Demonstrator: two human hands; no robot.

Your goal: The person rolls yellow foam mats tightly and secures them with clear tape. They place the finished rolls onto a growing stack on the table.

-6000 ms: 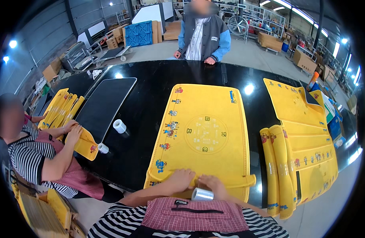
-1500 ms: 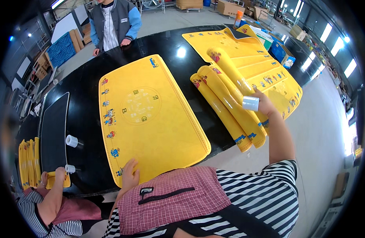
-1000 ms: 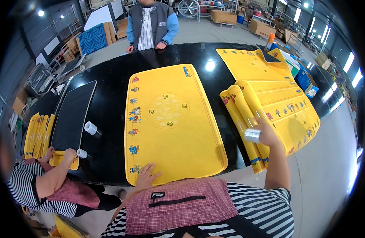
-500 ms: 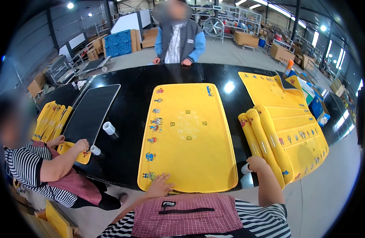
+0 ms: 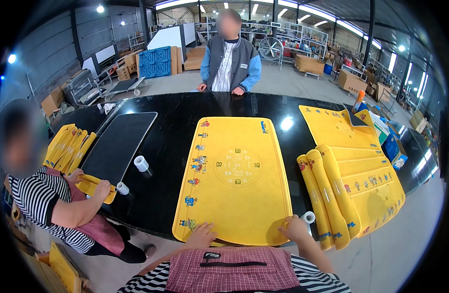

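A yellow mat [image 5: 234,205] printed with cartoon figures and a round pattern lies flat on the black table before me. My left hand [image 5: 201,235] rests on its near edge, left of the middle, fingers spread. At the near right corner, my right hand [image 5: 295,228] has its fingers curled and pinched on the mat's border; the underside of that grip is hidden. Just beyond this hand stands a white roll [image 5: 308,218], apart from the mat. Several rolled yellow mats [image 5: 327,195] lie to the right, on and beside flat yellow mats [image 5: 376,180].
On the left, a co-worker's hands [image 5: 103,189] hold a partly rolled yellow mat beside a dark mat [image 5: 119,146]. Two white rolls, one upright [image 5: 141,163], are near it. Across the black table [image 5: 171,105] stands another person [image 5: 230,58]. Boxes [image 5: 394,141] and an orange-capped can [image 5: 359,99] sit far right.
My right hand has let go of the white roll and moved left onto the mat's near right corner. The left hand stays on the near edge. The view has tilted up slightly.
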